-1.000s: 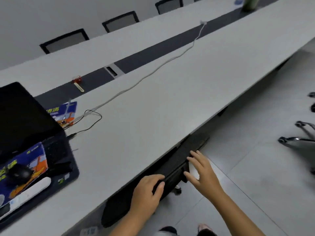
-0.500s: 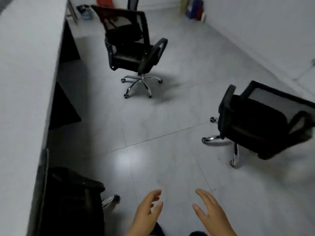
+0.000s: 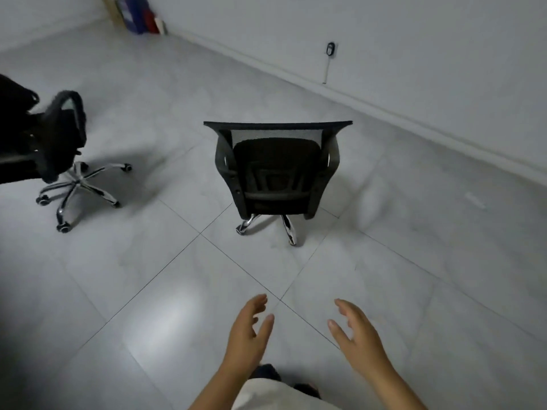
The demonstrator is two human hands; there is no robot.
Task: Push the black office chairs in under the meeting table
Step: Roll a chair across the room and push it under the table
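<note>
Your left hand and right hand hang empty, fingers loose, touching nothing. One black chair stands ahead on the floor, another at left; the desk is out of view, so both remain to push.

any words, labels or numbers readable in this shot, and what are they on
None can be read.
Boxes in the far corner: blue and red faces, any print too blurred to read.
Wall socket: no legible marking.
Middle chair and left chair: no label visible.
</note>
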